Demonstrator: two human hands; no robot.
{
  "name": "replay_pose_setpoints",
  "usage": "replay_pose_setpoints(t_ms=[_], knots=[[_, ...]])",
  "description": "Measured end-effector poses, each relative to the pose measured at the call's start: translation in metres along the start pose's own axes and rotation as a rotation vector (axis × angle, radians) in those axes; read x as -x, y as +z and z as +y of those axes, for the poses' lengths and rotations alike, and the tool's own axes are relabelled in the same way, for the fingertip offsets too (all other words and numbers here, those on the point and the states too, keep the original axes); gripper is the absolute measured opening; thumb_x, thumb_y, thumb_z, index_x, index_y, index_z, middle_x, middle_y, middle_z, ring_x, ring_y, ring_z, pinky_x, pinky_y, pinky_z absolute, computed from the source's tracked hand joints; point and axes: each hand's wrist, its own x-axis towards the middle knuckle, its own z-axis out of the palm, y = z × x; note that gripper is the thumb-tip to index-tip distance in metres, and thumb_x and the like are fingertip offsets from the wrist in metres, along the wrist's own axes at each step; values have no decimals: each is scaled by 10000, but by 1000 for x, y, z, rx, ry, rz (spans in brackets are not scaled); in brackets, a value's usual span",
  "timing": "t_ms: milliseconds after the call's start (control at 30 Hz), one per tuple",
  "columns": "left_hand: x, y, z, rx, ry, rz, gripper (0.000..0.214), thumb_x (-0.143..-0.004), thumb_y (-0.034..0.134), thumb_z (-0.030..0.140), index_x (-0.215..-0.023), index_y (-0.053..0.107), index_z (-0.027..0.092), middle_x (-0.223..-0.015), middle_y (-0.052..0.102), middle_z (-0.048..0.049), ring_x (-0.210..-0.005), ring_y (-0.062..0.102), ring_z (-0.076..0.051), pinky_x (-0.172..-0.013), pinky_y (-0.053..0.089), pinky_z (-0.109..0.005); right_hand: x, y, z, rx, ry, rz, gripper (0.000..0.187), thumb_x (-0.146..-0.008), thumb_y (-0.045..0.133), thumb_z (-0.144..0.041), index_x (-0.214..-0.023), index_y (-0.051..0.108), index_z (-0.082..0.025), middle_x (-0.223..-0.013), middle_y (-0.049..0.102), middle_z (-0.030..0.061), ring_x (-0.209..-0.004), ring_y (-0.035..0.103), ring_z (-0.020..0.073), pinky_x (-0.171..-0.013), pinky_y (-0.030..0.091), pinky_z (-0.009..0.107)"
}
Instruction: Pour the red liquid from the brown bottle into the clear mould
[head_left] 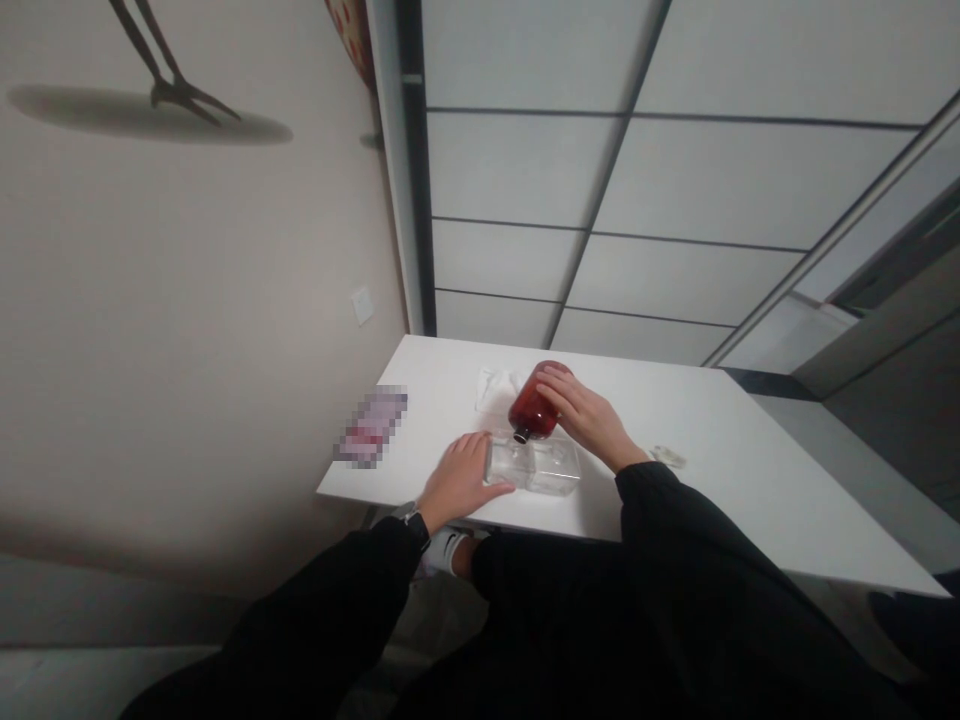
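A dark red glass bottle [537, 404] lies tilted on the white table [720, 470], its black neck [521, 435] pointing down toward a clear plastic box [541, 468]. My right hand [589, 417] sits over the bottle, fingers wrapped across its upper side. My left hand [459, 482] grips the left end of the clear box, thumb along its front edge. The neck touches or nearly touches the box's top; I cannot tell which. Behind them lies a clear plastic piece [495, 390], perhaps a lid.
A pixelated flat object [371, 427] lies near the table's left edge. A small beige item [669, 457] sits to the right of my right hand. A wall runs along the left side of the table, and a shoe [448, 550] shows below the front edge.
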Motion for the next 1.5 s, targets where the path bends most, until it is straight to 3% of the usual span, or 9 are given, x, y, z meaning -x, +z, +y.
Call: replay_pose_setpoints(t_ms=[600,1000,1200,1500], knots=[[-1,0,1,-14,-14,-12,777,-862,789,598,-1430,482,165,-1429,607,-204,-1339,575,-394,-1145,464,-539,-10,5,3,43,-111,73,679,-1036,545,-24,-1638,332,-257,-1573,575,133,-1490,514,273,-1172,547,542],[0,-1,2,24,-10,-14,726,-890,754,591,-1438,480,202,-1420,621,-167,-1343,576,-375,-1148,454,-540,-14,2,2,67,-130,61,651,-1034,552,-19,-1610,361,-255,-1560,586,145,-1496,501,269,-1190,525,548],[0,0,1,40,-14,13,677,-887,769,556,-1403,510,203,-1386,641,-166,-1325,593,-382,-1137,461,-555,-16,-3,1,73,-128,33,728,-1017,556,0,-1624,340,-339,-1605,544,91,-1492,508,265,-1207,503,559],[0,-3,3,23,-11,8,675,-861,816,515,-1373,510,199,-1358,648,-163,-1309,602,-380,-1125,479,-532,-16,-5,2,65,-144,17,704,-1005,558,21,-1596,402,-329,-1616,532,82,-1510,487,258,-1232,474,550]])
